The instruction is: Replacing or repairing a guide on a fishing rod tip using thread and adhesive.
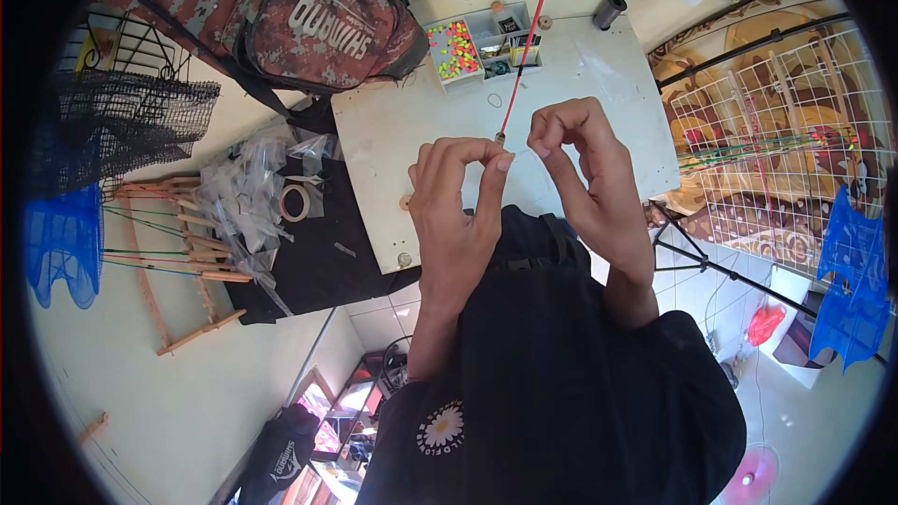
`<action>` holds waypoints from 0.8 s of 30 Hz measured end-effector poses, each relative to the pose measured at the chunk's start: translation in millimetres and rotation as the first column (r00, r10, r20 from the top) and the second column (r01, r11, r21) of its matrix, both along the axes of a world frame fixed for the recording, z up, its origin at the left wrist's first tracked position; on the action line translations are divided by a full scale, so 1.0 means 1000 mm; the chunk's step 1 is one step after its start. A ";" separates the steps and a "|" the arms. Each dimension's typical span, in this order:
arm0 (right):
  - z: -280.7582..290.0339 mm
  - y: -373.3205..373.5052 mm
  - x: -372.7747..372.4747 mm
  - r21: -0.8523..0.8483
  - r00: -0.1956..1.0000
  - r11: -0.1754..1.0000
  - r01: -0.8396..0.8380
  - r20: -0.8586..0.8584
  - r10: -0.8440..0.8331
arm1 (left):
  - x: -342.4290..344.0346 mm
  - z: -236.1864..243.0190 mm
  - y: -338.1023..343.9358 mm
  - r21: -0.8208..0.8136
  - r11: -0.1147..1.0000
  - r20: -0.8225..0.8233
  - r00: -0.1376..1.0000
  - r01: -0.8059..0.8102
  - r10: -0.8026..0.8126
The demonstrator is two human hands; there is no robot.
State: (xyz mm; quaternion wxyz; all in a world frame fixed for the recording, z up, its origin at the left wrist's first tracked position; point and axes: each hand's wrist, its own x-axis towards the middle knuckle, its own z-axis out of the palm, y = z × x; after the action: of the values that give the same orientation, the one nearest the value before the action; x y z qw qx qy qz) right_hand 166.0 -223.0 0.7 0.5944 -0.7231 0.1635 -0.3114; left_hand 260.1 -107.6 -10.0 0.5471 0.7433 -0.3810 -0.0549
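A thin red rod (529,42), likely a fishing rod, slants down from the top edge to my hands above the white table. My left hand (456,210) is closed in a pinch at its lower end, where a small metallic tip (499,138) shows beside the index fingertip. Just to the right, my right hand (589,178) pinches with thumb and forefinger, its other fingers curled. A very fine pale line (526,152) runs between the two pinches; its full course is too faint to follow.
On the white table (393,150) stand a divided tray (465,84) of bright floats and small packets, and a black cylinder (609,11). A camouflage backpack (309,23) sits back left. Tape (295,203) and plastic bags (238,187) lie left. A white wire rack (767,122) stands right.
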 end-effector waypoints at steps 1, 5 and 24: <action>-0.003 -0.002 0.000 -0.056 1.000 0.998 -0.002 -0.017 0.001 | 0.000 -0.001 -0.001 -0.014 1.000 0.027 1.000 -0.009 0.009; 0.007 -0.007 -0.001 -0.177 0.997 0.984 0.018 -0.066 -0.030 | 0.001 -0.001 0.000 -0.020 1.000 0.022 1.000 -0.018 0.019; -0.004 -0.006 0.001 0.140 0.994 0.990 0.002 -0.112 0.014 | 0.000 -0.002 0.000 -0.028 0.999 -0.052 0.998 -0.029 0.028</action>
State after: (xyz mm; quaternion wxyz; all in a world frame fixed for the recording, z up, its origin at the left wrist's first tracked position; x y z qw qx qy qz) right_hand 166.6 -229.1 -3.5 0.6345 -0.6965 0.2160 -0.2563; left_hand 260.4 -107.3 -11.6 0.5680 0.7391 -0.3569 -0.0607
